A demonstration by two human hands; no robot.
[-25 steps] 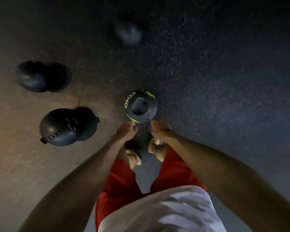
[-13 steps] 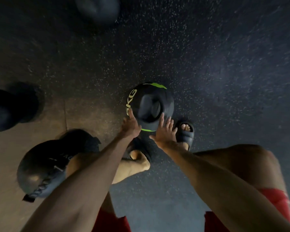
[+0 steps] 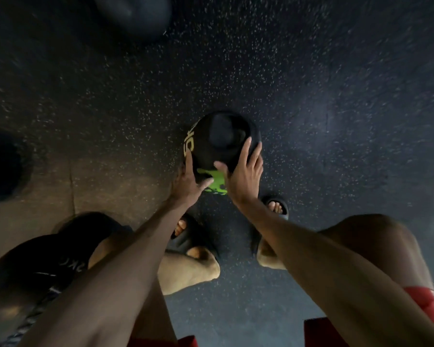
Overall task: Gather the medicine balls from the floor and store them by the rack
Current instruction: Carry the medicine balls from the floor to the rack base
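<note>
A black medicine ball with green markings sits on the dark speckled floor just ahead of my feet. My left hand presses its near left side, fingers curled around it. My right hand lies over its near right side, fingers spread up across the top. Both hands clasp the ball between them. A second black ball with a rope handle lies at the lower left, partly hidden behind my left forearm.
Another dark ball rests at the top edge, blurred. A further dark ball shows at the left edge. My feet in dark slides stand just behind the green-marked ball. Open floor spreads to the right.
I have bent lower, so the ball looms larger. Both hands went from near its edge to wrapping its sides, the right hand now over the top.
</note>
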